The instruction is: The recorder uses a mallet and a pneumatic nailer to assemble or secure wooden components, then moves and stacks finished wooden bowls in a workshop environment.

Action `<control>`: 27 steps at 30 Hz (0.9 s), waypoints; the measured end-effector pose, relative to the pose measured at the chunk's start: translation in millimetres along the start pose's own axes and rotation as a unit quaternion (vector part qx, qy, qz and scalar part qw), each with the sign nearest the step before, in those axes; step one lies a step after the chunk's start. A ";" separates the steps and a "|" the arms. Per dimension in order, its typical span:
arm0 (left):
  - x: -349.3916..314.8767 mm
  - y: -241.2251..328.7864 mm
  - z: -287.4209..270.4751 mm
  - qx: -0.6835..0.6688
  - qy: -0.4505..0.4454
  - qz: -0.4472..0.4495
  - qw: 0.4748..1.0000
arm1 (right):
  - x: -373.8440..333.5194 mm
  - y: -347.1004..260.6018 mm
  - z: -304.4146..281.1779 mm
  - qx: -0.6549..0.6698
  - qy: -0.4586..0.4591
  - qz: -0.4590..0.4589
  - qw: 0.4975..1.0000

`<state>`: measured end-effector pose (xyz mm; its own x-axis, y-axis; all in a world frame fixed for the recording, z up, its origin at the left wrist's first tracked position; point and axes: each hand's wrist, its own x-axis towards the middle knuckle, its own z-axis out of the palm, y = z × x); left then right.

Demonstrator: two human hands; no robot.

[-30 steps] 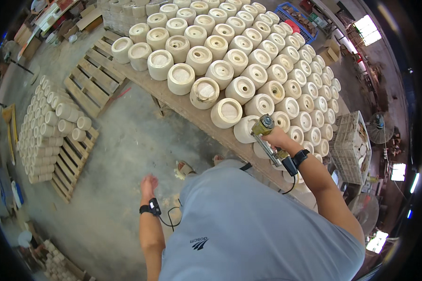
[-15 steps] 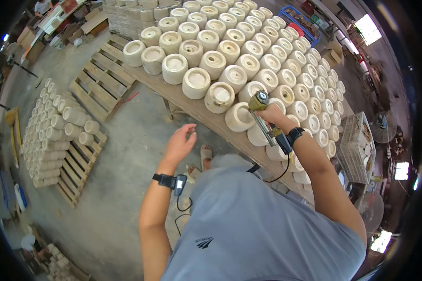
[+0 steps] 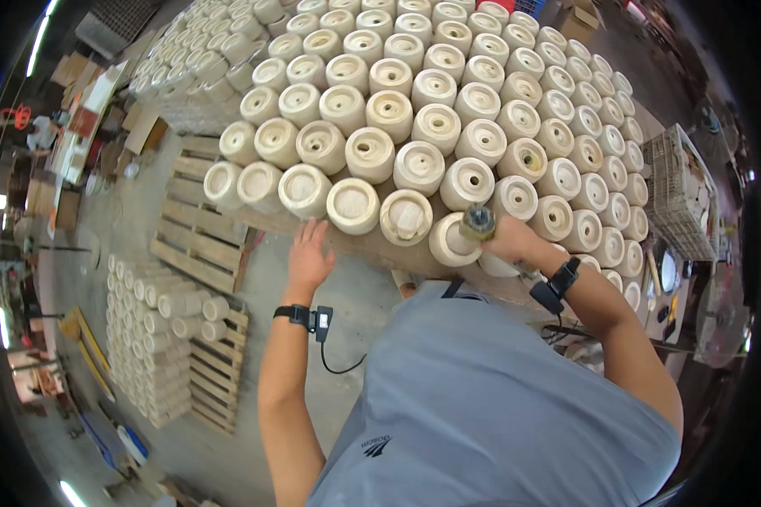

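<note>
My right hand [image 3: 516,241] grips a nail gun with a greenish-yellow head [image 3: 479,221]; the rest of the tool is mostly hidden by the hand and the angle. The gun sits over a pale wooden cylinder [image 3: 450,243] in the front row; contact between them I cannot tell. Left of it stands a cylinder with a rough, chipped-looking recess [image 3: 407,218]. My left hand [image 3: 310,262] is open, fingers stretched toward the table edge, just below another front-row cylinder [image 3: 305,191]. It holds nothing. Each wrist has a black strap with a small device and cable.
Rows of recessed cylinders, several with centre holes, cover the table [image 3: 368,250]. On the floor at left lie an empty pallet [image 3: 196,221] and a pallet stacked with cylinders [image 3: 216,380]. A pale plastic crate [image 3: 681,190] stands right of the table.
My view has swung, and I am further left along the table. My left hand has reached forward to the table edge. The nail gun has turned, its head now over a front-row cylinder.
</note>
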<state>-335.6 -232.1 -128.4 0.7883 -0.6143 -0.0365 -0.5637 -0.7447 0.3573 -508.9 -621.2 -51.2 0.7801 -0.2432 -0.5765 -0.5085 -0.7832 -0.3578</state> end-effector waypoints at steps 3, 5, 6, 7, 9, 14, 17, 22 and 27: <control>54.3 -4.8 -3.9 0.041 0.024 0.032 0.998 | -14.5 -10.3 -1.6 0.017 -0.017 0.000 1.000; 84.1 0.3 2.5 0.065 -0.009 0.084 0.994 | -15.5 -16.0 -4.5 0.021 -0.047 0.019 0.998; 93.6 1.5 5.3 0.068 -0.027 0.077 0.994 | -15.6 -17.2 -4.5 0.026 -0.040 0.019 0.999; 100.9 3.1 8.6 0.040 -0.032 0.062 0.997 | -15.1 -17.5 -3.9 0.024 -0.032 0.039 0.998; 106.9 0.3 10.7 0.014 -0.051 0.061 0.997 | -13.2 -16.3 1.3 0.033 -0.024 0.041 0.998; 96.4 -5.7 14.4 0.008 -0.024 0.106 0.994 | -12.5 -14.0 13.4 0.012 -0.012 0.068 0.998; 94.3 -10.4 12.4 -0.011 -0.022 0.120 0.992 | -13.5 -28.1 7.1 0.060 0.010 0.085 0.995; 115.8 -67.7 -27.6 -0.004 -0.012 0.168 0.986 | -4.2 -82.9 -16.9 0.137 0.078 0.052 0.986; 156.4 -128.7 -53.3 0.010 -0.146 0.097 0.984 | 51.7 -135.8 -26.7 0.158 -0.022 0.146 0.976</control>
<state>-126.6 -218.4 -130.3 0.5616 -0.7926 -0.2374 -0.7047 -0.6086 0.3649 -389.8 -542.8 -12.8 0.5728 -0.3995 -0.7157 -0.7991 -0.4666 -0.3791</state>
